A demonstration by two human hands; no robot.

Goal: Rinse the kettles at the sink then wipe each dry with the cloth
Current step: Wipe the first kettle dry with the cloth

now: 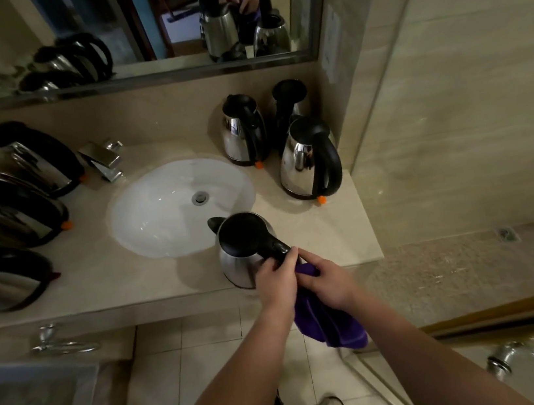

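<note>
A steel kettle (241,247) with a black lid and handle stands upright at the counter's front edge, just right of the white sink (164,213). My left hand (278,278) grips the lower end of its black handle. My right hand (326,283) holds a purple cloth (330,323) against the handle, and the cloth hangs down below the counter edge. Three more kettles stand at the back right (244,133) (289,103) (309,158). Three others stand on the left of the counter (36,159) (9,207) (1,274).
A chrome tap (103,158) sits behind the sink at its left. A mirror (131,29) on the wall reflects the kettles and my hands. A glass partition (422,146) closes the right side. A towel ring (62,344) hangs under the counter's left front.
</note>
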